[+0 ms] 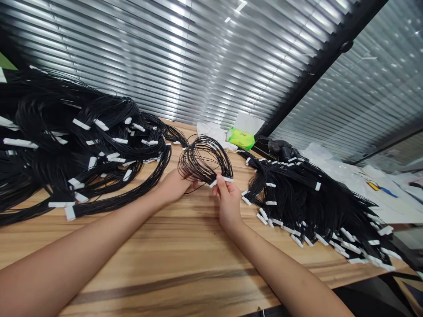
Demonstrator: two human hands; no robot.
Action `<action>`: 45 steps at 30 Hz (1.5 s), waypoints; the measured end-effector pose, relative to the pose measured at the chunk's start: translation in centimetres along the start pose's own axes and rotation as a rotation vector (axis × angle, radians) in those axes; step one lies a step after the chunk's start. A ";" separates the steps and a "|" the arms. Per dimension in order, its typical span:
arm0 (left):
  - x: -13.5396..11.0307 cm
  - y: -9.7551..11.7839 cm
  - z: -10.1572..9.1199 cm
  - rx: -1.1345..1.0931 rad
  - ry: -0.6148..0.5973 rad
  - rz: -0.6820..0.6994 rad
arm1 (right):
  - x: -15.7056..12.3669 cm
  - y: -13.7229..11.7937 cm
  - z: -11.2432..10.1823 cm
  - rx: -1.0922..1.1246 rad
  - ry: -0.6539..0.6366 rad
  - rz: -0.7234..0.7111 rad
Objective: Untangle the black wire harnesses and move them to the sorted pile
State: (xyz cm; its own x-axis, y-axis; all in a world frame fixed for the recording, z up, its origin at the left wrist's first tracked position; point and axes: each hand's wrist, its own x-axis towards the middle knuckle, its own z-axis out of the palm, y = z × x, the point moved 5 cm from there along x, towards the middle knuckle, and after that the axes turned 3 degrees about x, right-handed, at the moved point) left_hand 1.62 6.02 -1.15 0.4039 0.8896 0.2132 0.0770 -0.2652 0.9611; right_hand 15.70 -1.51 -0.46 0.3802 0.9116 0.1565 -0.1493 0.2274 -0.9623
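Note:
A bundle of thin black wires [207,147], bent into a loop, stands above the wooden table between my hands. White connectors [228,179] sit at the bundle's ends. My right hand [228,193] pinches the bundle at these connectors, thumb on top. On the other side, my left hand [178,182] is at the loop's left edge; the wires partly cover its fingers, which look curled around the strands. One loose wire hangs down near the left fingertips.
A large heap of black wire bundles with white connectors [120,141] lies on the left. Another pile [297,193] covers the right side of the wooden table [158,264]. Behind are a green tissue pack [241,138], crumpled white tissue [213,131], yellow-and-blue pliers [381,189] and metallic blinds [158,57].

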 end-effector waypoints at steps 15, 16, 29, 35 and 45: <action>-1.3 2.3 1.6 -0.033 -0.305 -0.095 | 0.2 0.2 -0.4 0.051 0.102 -0.029; -1.3 2.3 1.7 -0.042 -0.326 -0.095 | 0.1 0.2 -0.4 0.054 0.094 -0.032; -2.4 2.6 2.6 -0.025 -0.519 -0.118 | -0.2 0.5 0.2 0.136 0.004 -0.004; -1.8 3.2 2.2 0.065 -0.384 0.049 | 0.3 1.1 0.6 0.209 -0.048 0.128; -2.6 2.2 3.3 -0.157 -0.613 -0.204 | -0.3 0.9 1.0 0.188 -0.075 0.101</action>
State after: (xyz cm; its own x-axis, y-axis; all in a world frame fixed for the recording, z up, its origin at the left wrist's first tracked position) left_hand 3.74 1.95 -0.20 0.8443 0.5313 -0.0699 0.0918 -0.0149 0.9957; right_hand 14.56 -1.27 -1.14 0.2868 0.9543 0.0844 -0.3536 0.1873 -0.9164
